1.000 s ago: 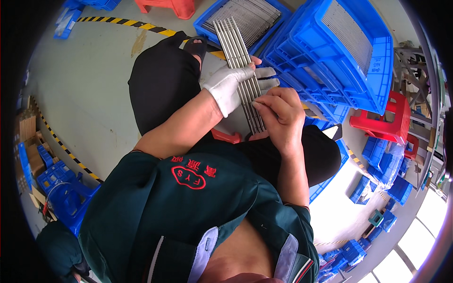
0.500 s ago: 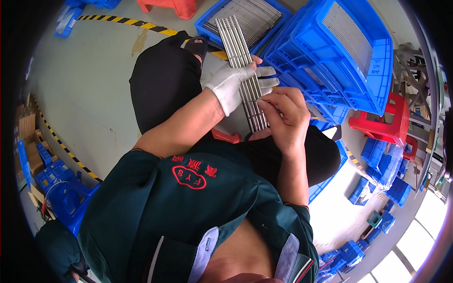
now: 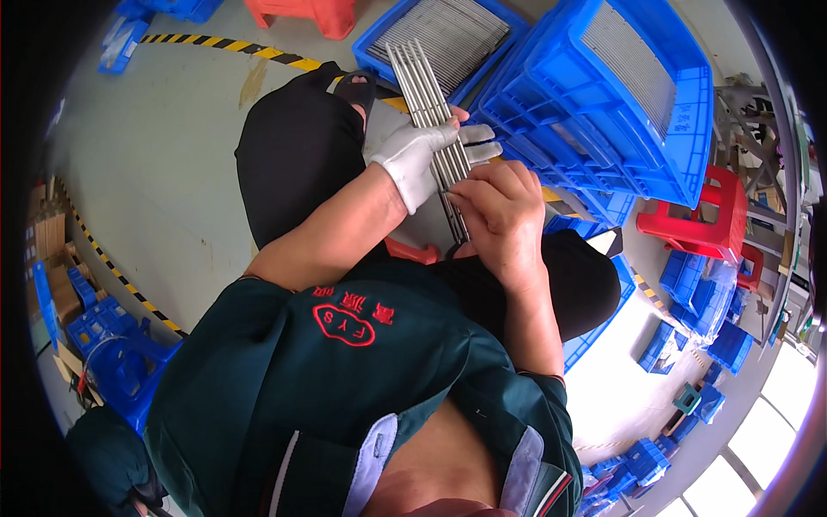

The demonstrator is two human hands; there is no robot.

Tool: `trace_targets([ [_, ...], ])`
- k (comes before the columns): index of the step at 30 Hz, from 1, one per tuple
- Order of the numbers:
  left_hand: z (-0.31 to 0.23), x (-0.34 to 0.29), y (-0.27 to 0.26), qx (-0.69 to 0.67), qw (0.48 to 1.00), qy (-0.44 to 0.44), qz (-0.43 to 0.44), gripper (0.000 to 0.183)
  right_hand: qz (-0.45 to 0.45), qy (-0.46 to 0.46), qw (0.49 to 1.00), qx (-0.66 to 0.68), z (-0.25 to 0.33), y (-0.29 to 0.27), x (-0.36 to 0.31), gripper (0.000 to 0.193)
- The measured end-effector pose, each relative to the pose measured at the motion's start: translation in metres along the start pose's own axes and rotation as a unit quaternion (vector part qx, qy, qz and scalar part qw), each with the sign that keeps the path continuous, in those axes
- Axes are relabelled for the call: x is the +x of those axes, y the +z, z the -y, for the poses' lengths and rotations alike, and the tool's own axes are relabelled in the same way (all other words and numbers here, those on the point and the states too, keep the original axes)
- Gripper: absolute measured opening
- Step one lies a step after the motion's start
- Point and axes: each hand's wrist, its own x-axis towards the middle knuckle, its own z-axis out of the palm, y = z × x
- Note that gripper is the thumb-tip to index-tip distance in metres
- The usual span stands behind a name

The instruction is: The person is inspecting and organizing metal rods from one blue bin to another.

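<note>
In the head view, we see the metal rods left of the blue crate stack. We judge them stiff, rather slippery, not fragile, light singly but heavier together; the middle seems the best place to hold. The gloved left hand has its thumb and fingers around them. The bare right hand has narrow fingers against them; whether these pinch one, we cannot tell. The rods look silvery, straight, slender, side by side, with fine cross-lines.

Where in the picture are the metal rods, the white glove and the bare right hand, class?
Metal rods [image 3: 450, 164]: head view, on the stretch between the two hands.
White glove [image 3: 409, 162]: head view, between its thumb and its wrist end.
Bare right hand [image 3: 506, 211]: head view, on the back of the hand.
</note>
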Motion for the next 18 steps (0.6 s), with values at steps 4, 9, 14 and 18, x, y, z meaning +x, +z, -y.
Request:
trace_targets([
  [4, 0.0, 0.005, 0.003, -0.001, 1.0, -0.024, -0.01, 0.01, 0.001, 0.0, 1.0, 0.009, -0.011, 0.003, -0.002, 0.014],
  [9, 0.018, 0.025, -0.022, 0.028, 0.999, 0.036, -0.006, 0.005, -0.057, 0.024, 0.997, 0.048, -0.003, -0.011, 0.003, 0.013],
  [14, 0.019, 0.031, -0.023, -0.059, 0.996, -0.062, -0.034, 0.009, -0.097, 0.103, 0.983, 0.12, -0.002, -0.03, -0.015, 0.009],
  [18, -0.01, 0.018, -0.008, 0.039, 0.997, -0.059, -0.043, 0.019, -0.133, 0.109, 0.976, 0.131, 0.009, -0.049, -0.037, 0.009],
])
